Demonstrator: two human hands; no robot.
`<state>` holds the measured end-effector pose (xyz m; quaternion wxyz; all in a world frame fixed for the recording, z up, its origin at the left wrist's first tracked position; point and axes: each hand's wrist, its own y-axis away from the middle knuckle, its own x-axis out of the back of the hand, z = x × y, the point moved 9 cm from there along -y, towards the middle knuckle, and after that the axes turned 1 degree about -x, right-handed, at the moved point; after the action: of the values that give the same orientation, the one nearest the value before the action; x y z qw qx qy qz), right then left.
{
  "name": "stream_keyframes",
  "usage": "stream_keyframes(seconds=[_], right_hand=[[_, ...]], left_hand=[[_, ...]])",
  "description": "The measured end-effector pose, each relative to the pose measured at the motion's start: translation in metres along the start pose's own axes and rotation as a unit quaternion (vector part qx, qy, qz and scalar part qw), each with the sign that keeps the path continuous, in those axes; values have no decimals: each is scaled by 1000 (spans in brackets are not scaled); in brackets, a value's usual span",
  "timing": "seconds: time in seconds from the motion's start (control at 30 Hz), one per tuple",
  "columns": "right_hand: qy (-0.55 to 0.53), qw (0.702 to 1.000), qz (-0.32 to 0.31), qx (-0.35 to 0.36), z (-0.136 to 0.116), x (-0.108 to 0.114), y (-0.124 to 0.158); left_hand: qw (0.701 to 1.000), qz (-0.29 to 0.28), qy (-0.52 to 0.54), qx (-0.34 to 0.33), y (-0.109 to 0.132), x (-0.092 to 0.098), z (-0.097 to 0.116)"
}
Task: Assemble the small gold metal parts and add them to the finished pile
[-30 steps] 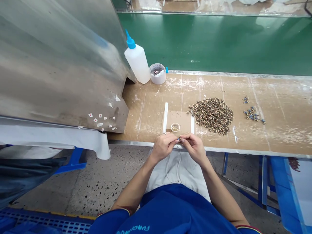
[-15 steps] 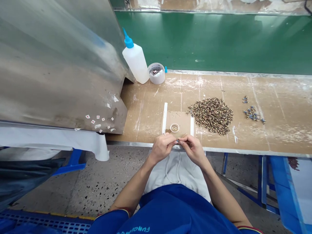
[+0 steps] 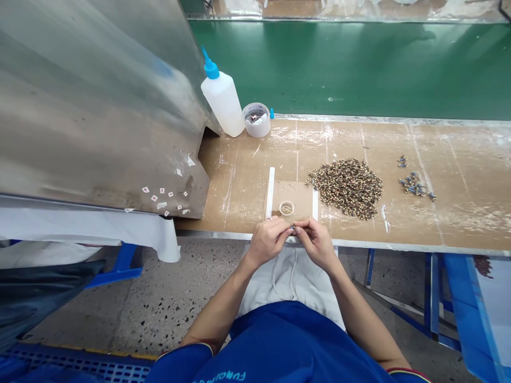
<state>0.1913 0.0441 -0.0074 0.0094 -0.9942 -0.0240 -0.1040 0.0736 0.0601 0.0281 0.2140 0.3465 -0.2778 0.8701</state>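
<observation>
Your left hand (image 3: 268, 239) and right hand (image 3: 318, 244) pinched a small part (image 3: 293, 226) at lower centre; steadiness likely mattered most.

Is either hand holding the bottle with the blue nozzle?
No, the bottle stands apart from the left hand and the right hand, which meet at a small bluish piece.

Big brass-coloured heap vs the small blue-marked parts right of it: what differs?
Size: the brass-coloured heap covers far more area than the blue-marked parts.
Layout: the brass-coloured heap is one dense mound; the blue-marked parts lie loosely, with a few set apart from the rest.
Colour: the brass-coloured heap looks gold and dark brown, while the blue-marked parts show clear blue.
Shared: both are made up of small pieces and lie on the brown cardboard.
</observation>
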Motion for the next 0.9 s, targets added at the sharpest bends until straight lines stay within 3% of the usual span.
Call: stream_keyframes(seconds=[0.9], right_hand=[[19,1000,21,7,-1,0,2]], left_hand=[[999,23,-45,-14,0,2,5]])
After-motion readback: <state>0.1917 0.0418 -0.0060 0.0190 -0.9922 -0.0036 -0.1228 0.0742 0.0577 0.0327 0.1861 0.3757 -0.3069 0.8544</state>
